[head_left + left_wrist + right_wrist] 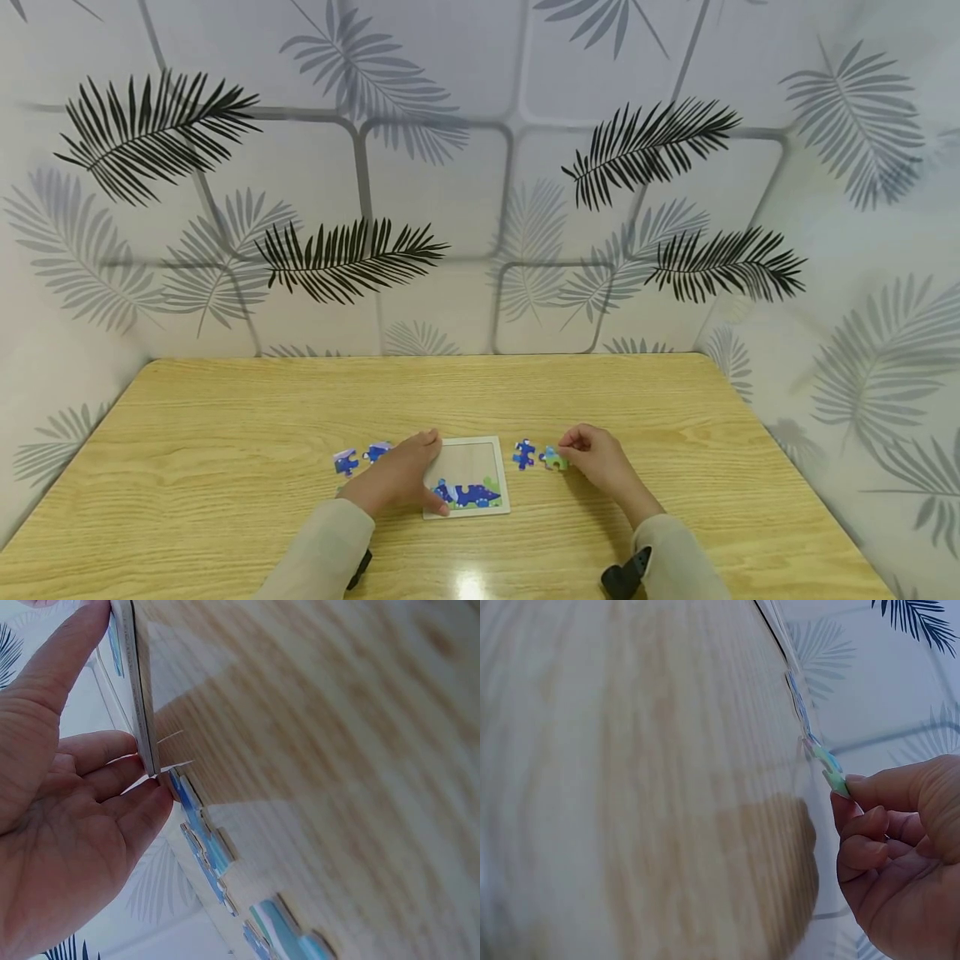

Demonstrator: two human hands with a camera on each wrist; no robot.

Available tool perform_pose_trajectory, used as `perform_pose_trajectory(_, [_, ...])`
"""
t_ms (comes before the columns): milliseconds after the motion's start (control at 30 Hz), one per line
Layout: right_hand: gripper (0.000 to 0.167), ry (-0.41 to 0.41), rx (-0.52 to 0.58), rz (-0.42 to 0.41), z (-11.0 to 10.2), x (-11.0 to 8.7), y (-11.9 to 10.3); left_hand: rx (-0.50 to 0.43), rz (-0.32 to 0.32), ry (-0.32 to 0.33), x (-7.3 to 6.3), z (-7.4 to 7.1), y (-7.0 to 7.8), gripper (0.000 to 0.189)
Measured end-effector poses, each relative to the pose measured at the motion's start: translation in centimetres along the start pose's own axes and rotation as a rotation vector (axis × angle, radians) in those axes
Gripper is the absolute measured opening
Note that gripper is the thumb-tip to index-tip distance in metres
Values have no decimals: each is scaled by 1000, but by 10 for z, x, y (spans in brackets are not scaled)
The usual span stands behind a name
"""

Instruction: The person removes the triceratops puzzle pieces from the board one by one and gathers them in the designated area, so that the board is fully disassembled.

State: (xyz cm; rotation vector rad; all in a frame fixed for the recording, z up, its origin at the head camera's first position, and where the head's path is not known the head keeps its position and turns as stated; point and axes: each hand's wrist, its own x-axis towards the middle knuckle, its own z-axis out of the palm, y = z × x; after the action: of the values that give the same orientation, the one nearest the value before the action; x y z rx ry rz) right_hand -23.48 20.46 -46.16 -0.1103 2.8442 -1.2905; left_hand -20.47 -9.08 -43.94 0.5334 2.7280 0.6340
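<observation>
My left hand grips the left side of a shallow wooden puzzle tray, thumb at the near edge and fingers at the far corner. In the left wrist view the tray's edge stands between thumb and fingers. Joined blue and green puzzle pieces fill the tray's near part; bare wood shows above them. To the tray's right, my right hand pinches a mostly green puzzle piece between thumb and forefinger. The right wrist view shows this green piece at the fingertips, close over the table.
A dark blue puzzle piece lies between the tray and the right hand. Left of the tray are loose pieces, among them a blue and lilac one and another blue one. The wooden table meets a leaf-patterned wall behind.
</observation>
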Motion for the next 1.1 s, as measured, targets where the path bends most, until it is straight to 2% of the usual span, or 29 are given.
perform_pose_trajectory(1100, [10,-39,53,11,3,0,1,-14,17,1,-1,0,-3,99])
